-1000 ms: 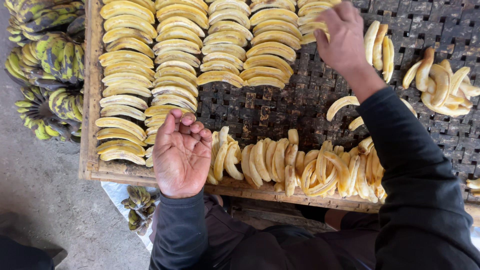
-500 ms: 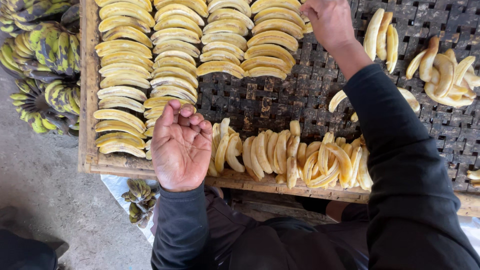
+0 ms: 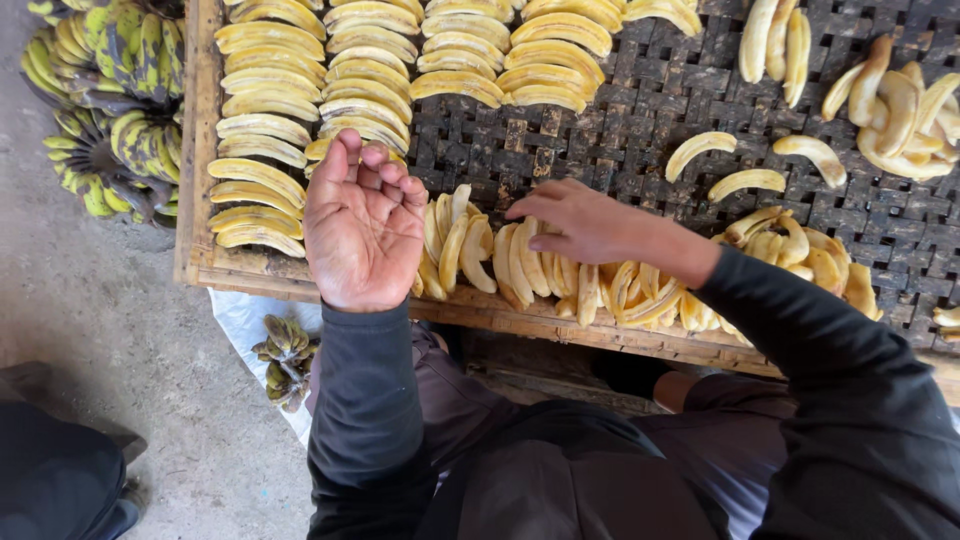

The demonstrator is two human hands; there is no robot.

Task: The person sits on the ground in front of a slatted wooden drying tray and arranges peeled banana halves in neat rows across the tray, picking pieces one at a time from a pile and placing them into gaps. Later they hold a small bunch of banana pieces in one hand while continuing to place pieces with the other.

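My left hand [image 3: 365, 225] rests palm up on the near left of a dark woven drying rack [image 3: 640, 120], fingers loosely curled, with nothing in it. My right hand [image 3: 585, 225] lies on a heap of peeled yellow bananas [image 3: 460, 240] along the rack's near edge, fingertips touching a piece. I cannot see a grip on any piece. Neat rows of peeled bananas [image 3: 270, 110] fill the rack's far left, just beyond my left hand.
Bunches of unpeeled green-yellow bananas [image 3: 110, 110] lie left of the rack's wooden frame [image 3: 195, 150]. A small dark bunch [image 3: 285, 355] sits on a white sheet [image 3: 245, 315] below. Loose peeled bananas [image 3: 900, 100] lie at the far right. Someone's dark clothing [image 3: 50, 470] shows bottom left.
My right hand has come back from the far rows to the heap at the near edge. My left hand has stayed palm up in the same place.
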